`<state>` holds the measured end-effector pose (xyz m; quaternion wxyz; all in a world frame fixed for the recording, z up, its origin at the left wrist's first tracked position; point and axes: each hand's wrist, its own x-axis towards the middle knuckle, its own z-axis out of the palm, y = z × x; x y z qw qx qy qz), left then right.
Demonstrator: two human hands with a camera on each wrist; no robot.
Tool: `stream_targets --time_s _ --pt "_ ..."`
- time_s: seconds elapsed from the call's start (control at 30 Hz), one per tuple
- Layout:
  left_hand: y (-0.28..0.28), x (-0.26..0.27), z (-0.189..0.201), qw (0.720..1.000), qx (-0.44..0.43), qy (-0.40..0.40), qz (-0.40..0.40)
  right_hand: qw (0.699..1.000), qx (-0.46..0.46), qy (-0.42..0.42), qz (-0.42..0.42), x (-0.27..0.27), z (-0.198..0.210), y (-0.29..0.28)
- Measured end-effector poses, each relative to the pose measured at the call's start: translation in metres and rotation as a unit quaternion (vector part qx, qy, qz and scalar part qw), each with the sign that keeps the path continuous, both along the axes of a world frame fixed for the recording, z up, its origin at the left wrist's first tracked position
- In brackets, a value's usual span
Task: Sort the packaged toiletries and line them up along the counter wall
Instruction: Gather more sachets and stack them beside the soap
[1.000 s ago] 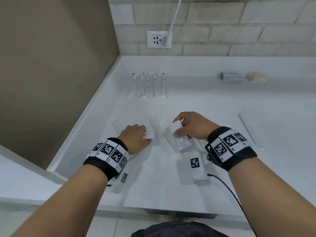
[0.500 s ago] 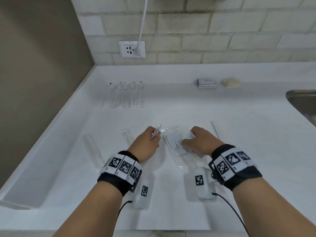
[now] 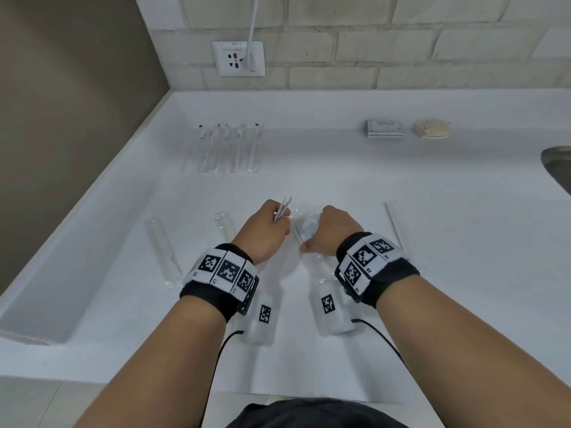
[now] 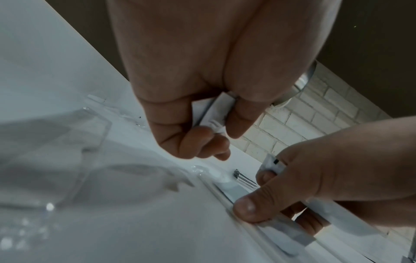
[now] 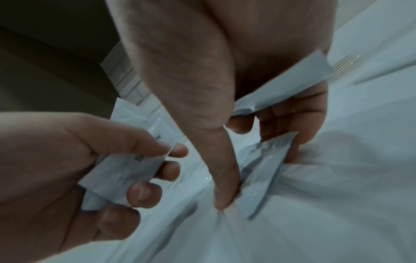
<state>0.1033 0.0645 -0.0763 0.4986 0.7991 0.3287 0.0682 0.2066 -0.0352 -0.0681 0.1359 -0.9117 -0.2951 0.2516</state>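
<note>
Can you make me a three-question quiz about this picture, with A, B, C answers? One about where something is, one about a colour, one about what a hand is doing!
1. Where is the row of wrapped toothbrushes?
A. in the sink
B. near the back wall, left
C. on the floor

2. What colour is the counter?
A. white
B. red
C. black

3. What is the left hand doing?
A. lying flat
B. waving
C. gripping white sachets

Answers: 1 B, they lie below the wall socket; 2 A, it looks white throughout; 3 C, its fingers curl round them.
</note>
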Motion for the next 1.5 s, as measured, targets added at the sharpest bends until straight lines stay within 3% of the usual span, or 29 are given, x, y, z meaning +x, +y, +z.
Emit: stream_targets --time_s 0.17,0.27,0.43,0.53,0.63,0.7,0.87,1.1,1.27,1.5 --pt "0.001 0.001 0.001 1.0 -0.008 -0.013 0.025 0.999 0.046 0.002 -0.002 0.003 -0.007 0.001" --pt "0.003 0.0 0.006 0.998 -0.053 -0.007 0.035 0.989 0.137 0.053 -0.032 0.015 -0.005 -0.003" --pt "0.003 0.009 0.015 0.99 -0.114 -0.062 0.049 0.933 0.312 0.147 -0.105 0.035 0.021 -0.011" --pt "0.002 0.019 0.026 0.975 -0.166 -0.134 0.059 0.905 0.361 0.181 -0.131 0.043 0.03 -0.014" --pt "0.004 0.029 0.031 0.969 -0.19 -0.146 0.058 0.888 0.398 0.183 -0.142 0.049 0.031 -0.017" --pt "0.004 0.035 0.032 0.968 -0.19 -0.155 0.048 0.882 0.405 0.188 -0.152 0.052 0.029 -0.015" --pt "0.005 0.042 0.024 0.969 -0.182 -0.166 0.034 0.905 0.373 0.172 -0.108 0.054 0.022 -0.011" --pt "0.018 0.043 0.012 0.987 -0.116 -0.102 0.036 0.914 0.337 0.192 -0.123 0.057 0.007 -0.009" --pt "0.031 0.047 0.001 0.988 -0.113 -0.064 0.088 0.901 0.358 0.181 -0.168 0.066 0.008 -0.009" --pt "0.027 0.055 -0.003 0.995 -0.083 -0.034 0.05 0.892 0.375 0.192 -0.166 0.065 0.007 -0.005"
